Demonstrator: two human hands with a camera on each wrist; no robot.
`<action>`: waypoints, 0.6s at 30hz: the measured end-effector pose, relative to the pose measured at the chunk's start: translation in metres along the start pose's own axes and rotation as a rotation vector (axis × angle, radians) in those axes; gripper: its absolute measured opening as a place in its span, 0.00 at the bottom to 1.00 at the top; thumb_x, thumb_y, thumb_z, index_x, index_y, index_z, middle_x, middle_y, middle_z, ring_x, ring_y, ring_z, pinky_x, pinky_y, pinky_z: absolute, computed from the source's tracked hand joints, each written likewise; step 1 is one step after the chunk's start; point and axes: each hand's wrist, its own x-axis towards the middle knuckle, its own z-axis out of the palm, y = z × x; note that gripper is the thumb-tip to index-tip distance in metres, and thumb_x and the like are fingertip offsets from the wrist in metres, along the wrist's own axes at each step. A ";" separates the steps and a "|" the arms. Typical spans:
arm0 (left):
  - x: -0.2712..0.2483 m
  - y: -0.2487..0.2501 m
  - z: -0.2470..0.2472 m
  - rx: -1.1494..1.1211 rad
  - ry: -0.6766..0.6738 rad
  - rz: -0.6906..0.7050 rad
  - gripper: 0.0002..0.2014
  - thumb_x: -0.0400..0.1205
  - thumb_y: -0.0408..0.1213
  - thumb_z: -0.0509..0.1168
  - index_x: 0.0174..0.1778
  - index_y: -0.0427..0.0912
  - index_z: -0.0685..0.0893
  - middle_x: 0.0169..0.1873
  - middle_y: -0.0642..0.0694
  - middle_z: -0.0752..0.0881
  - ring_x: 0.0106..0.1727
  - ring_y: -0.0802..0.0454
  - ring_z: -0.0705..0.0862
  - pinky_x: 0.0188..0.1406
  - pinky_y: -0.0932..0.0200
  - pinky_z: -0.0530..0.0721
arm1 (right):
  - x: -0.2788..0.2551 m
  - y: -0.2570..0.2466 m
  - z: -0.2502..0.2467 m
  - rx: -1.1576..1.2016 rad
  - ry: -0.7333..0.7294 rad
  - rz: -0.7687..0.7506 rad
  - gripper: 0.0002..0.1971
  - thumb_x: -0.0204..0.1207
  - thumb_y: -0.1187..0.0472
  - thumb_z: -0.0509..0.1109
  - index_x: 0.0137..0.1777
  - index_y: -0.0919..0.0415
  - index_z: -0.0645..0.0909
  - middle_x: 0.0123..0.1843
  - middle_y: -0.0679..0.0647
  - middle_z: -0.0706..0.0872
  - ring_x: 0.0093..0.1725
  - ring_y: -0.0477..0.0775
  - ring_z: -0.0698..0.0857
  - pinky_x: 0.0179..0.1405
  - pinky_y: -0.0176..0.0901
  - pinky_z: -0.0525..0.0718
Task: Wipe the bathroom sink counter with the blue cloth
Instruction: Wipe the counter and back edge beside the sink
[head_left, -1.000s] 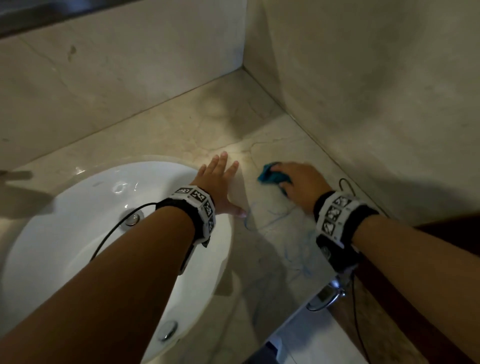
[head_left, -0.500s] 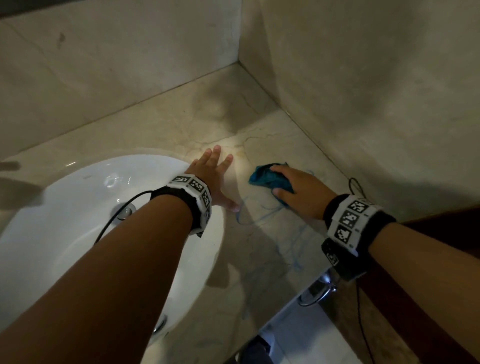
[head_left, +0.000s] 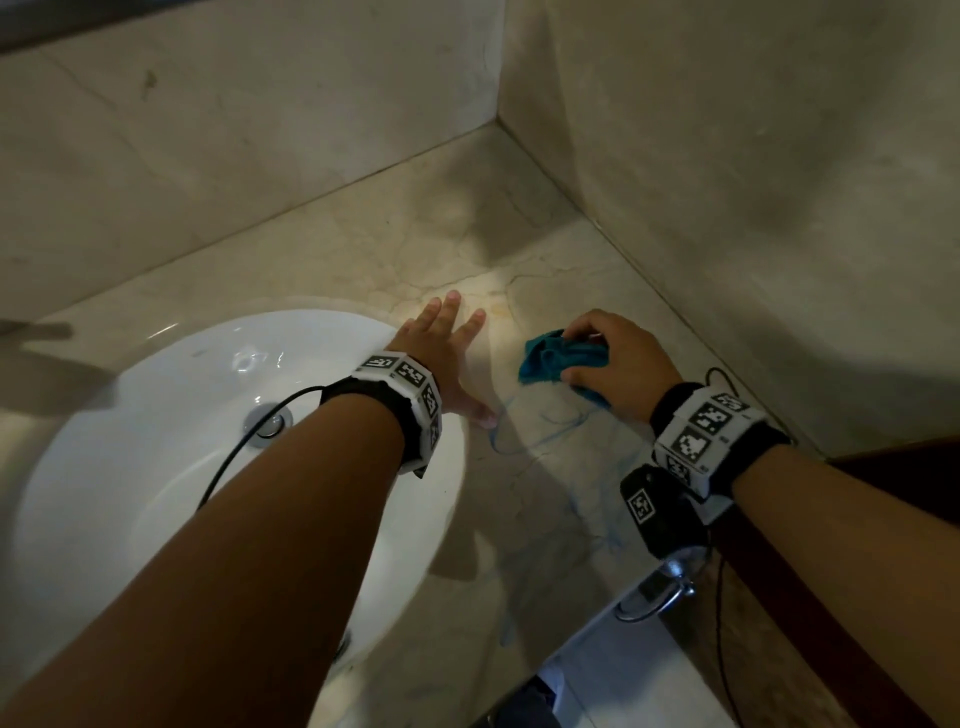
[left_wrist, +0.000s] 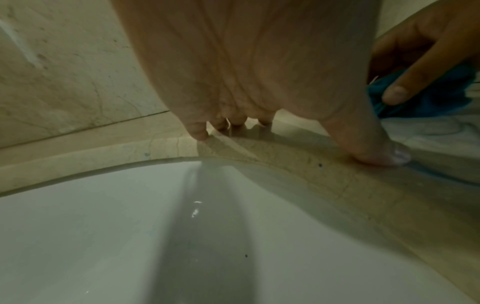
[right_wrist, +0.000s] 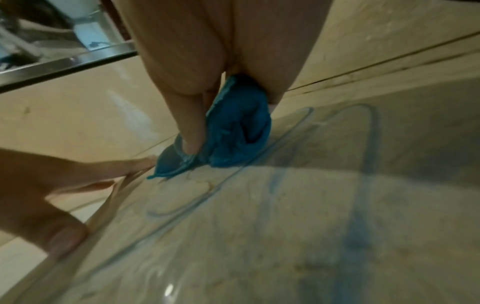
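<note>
1. Head view: right hand (head_left: 621, 364), fingers curled over the bunched blue cloth (head_left: 558, 361), holds it down on the marble tabletop (head_left: 395, 249) just right of the sink (head_left: 156, 395). Left hand (head_left: 441, 348) lies flat, fingers spread, at the basin's edge. Blue streaks (head_left: 540, 431) lie near the cloth.
2. Left wrist view: spread fingertips (left_wrist: 200, 133) touch the tabletop (left_wrist: 78, 148) beyond the sink (left_wrist: 103, 236) rim; cloth (left_wrist: 426, 98) at far right.
3. Right wrist view: grip pinches the cloth (right_wrist: 233, 131) against the tabletop (right_wrist: 324, 226).
</note>
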 end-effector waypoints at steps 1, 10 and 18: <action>0.000 0.000 0.000 -0.004 -0.002 -0.001 0.64 0.62 0.69 0.72 0.83 0.52 0.36 0.82 0.43 0.32 0.83 0.43 0.35 0.83 0.46 0.44 | 0.001 0.001 -0.001 0.003 0.014 0.003 0.13 0.69 0.61 0.75 0.54 0.58 0.82 0.56 0.53 0.83 0.54 0.49 0.81 0.51 0.32 0.74; 0.002 -0.001 0.002 -0.021 0.018 0.007 0.64 0.62 0.69 0.73 0.83 0.52 0.36 0.82 0.43 0.33 0.83 0.43 0.36 0.83 0.44 0.46 | -0.004 0.007 0.020 -0.258 0.019 -0.189 0.18 0.74 0.65 0.70 0.65 0.62 0.79 0.60 0.62 0.80 0.60 0.62 0.79 0.64 0.52 0.76; 0.001 -0.001 0.001 -0.034 0.017 0.009 0.64 0.62 0.68 0.73 0.83 0.53 0.37 0.82 0.44 0.33 0.83 0.43 0.36 0.83 0.44 0.45 | 0.021 0.012 0.017 -0.351 0.124 -0.130 0.15 0.75 0.69 0.67 0.60 0.62 0.84 0.60 0.65 0.82 0.59 0.68 0.78 0.60 0.47 0.75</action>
